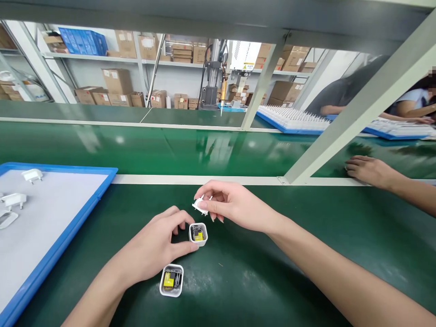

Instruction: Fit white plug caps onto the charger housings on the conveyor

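Observation:
My left hand (170, 236) grips a small white square housing (205, 235) on the green table, thumb at its near side and fingers at its far side. Its open top shows a yellow and dark part inside. Just above and to the right, my right hand (228, 204) pinches a white plug cover (200, 205) with thin pins, held clear of the housing. A second white housing (172, 295), open side up with similar yellow and dark contents, rests on the table nearer to me, below my left hand.
On the left lies a blue-rimmed tray (68, 245) with several white plug covers (14, 200). A green belt (153, 150) runs beyond the white rail (204, 180). Another person's hand (371, 171) is at the right, past a slanted post (340, 131).

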Demonstrator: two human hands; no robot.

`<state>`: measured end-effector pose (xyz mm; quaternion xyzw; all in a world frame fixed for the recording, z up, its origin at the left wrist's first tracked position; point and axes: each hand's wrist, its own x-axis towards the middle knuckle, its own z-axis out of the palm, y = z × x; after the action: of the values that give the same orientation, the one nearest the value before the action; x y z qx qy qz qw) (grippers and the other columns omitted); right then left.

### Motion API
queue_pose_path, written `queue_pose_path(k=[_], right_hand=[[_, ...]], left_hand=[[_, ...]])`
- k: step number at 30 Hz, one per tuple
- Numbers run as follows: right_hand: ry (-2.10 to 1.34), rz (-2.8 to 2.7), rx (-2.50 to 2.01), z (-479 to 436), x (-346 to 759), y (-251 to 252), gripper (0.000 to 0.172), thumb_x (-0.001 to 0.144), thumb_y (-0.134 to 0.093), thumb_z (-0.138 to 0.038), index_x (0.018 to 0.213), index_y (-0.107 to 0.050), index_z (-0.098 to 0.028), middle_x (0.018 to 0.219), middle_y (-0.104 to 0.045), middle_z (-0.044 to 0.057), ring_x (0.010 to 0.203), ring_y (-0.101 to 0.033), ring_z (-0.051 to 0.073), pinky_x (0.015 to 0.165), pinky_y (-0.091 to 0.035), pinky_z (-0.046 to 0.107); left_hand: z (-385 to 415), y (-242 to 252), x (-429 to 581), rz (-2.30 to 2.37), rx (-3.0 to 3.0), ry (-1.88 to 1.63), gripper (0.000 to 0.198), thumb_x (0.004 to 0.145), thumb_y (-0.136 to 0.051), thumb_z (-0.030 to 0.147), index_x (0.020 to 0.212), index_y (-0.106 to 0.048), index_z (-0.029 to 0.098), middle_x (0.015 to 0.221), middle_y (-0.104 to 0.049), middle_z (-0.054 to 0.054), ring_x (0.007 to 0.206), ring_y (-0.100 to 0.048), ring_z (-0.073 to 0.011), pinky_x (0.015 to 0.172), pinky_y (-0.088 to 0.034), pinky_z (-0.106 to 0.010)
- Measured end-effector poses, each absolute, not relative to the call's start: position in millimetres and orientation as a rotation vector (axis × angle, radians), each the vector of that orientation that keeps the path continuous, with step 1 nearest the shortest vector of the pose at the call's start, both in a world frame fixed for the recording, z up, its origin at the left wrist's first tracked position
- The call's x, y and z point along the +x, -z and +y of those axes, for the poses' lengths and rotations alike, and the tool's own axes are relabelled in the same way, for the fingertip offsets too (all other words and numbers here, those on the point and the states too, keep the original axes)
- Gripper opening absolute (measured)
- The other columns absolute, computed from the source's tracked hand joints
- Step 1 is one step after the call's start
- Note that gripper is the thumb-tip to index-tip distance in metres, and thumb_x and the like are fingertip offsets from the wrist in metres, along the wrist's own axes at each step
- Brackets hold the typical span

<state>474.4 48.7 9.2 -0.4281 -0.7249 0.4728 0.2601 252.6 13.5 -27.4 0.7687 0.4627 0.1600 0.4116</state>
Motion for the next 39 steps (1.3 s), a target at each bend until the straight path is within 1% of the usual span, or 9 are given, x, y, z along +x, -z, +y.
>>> queue_pose_path(k=[5,9,12,15,18,24,27,32,39], right_hand=[[-1.349,-1.971,-1.140,48,474,-2,0.023,0.092,-0.067,-0.038,0.102,-0.065,-0.018,0.078,-0.062,0.000,0.065,-0.060,0.012,0.054,-0.052,0.022],[-1.480,-1.917,-1.077,47,473,9,0.025,0.094,-0.064,-0.040,0.103,-0.064,-0.017,0.079,-0.064,0.000,0.065,-0.063,0.012,0.060,-0.057,0.025],[-1.544,-1.762,-0.974,47,470,21,0.027,0.094,-0.066,-0.041,0.104,-0.064,-0.016,0.082,-0.064,0.000,0.060,-0.063,0.011,0.057,-0.056,0.025],[-1.634,-1.585,-0.886,49,467,36,0.028,0.093,-0.068,-0.042,0.105,-0.063,-0.016,0.073,-0.063,-0.002,0.054,-0.062,0.011,0.052,-0.055,0.024],[-1.666,-1.449,-0.843,50,464,50,0.028,0.092,-0.069,-0.041,0.105,-0.064,-0.016,0.067,-0.062,-0.002,0.052,-0.062,0.012,0.052,-0.056,0.025],[-1.560,-1.284,-0.806,54,463,61,0.029,0.087,-0.077,-0.036,0.107,-0.065,-0.019,0.082,-0.063,-0.001,0.055,-0.058,0.009,0.048,-0.049,0.021],[-1.511,-1.274,-0.776,55,464,59,0.033,0.085,-0.079,-0.032,0.111,-0.063,-0.020,0.086,-0.063,-0.001,0.062,-0.060,0.010,0.053,-0.052,0.022],[-1.416,-1.321,-0.798,55,464,55,0.032,0.084,-0.079,-0.031,0.109,-0.064,-0.019,0.089,-0.065,0.001,0.070,-0.061,0.012,0.061,-0.053,0.024],[-1.299,-1.366,-0.863,54,462,55,0.029,0.084,-0.079,-0.033,0.106,-0.067,-0.019,0.088,-0.064,0.001,0.072,-0.061,0.013,0.063,-0.054,0.026]], left_hand=[[10,33,262,1.267,1.905,-0.385,0.032,0.081,-0.070,0.047,0.086,-0.048,0.024,0.091,-0.056,0.004,0.078,-0.049,-0.0161,0.065,-0.038,-0.026],[13,33,259,1.170,1.834,-0.367,0.029,0.082,-0.072,0.044,0.101,-0.057,0.028,0.101,-0.058,0.003,0.093,-0.053,-0.0188,0.080,-0.043,-0.028],[16,35,258,1.058,1.852,-0.372,0.025,0.088,-0.069,0.038,0.113,-0.064,0.035,0.114,-0.060,0.003,0.108,-0.053,-0.0206,0.094,-0.042,-0.031],[18,37,260,1.046,1.881,-0.391,0.022,0.087,-0.071,0.036,0.109,-0.068,0.037,0.116,-0.060,0.003,0.109,-0.054,-0.0213,0.098,-0.041,-0.033],[20,39,260,1.036,1.890,-0.470,0.019,0.085,-0.075,0.031,0.102,-0.071,0.036,0.113,-0.061,0.004,0.104,-0.057,-0.0189,0.094,-0.043,-0.030],[22,43,260,1.092,1.951,-0.630,0.022,0.082,-0.079,0.032,0.103,-0.072,0.035,0.105,-0.060,0.004,0.085,-0.058,-0.0133,0.077,-0.048,-0.023],[23,43,259,1.124,1.965,-0.692,0.020,0.083,-0.078,0.031,0.102,-0.072,0.034,0.102,-0.060,0.003,0.076,-0.055,-0.0115,0.072,-0.048,-0.023],[23,44,259,1.138,1.977,-0.739,0.018,0.083,-0.078,0.031,0.100,-0.073,0.031,0.099,-0.059,0.002,0.071,-0.052,-0.0106,0.063,-0.045,-0.021],[21,46,260,1.182,1.989,-0.737,0.017,0.083,-0.077,0.029,0.099,-0.072,0.031,0.096,-0.057,0.003,0.069,-0.051,-0.0097,0.059,-0.042,-0.021]])
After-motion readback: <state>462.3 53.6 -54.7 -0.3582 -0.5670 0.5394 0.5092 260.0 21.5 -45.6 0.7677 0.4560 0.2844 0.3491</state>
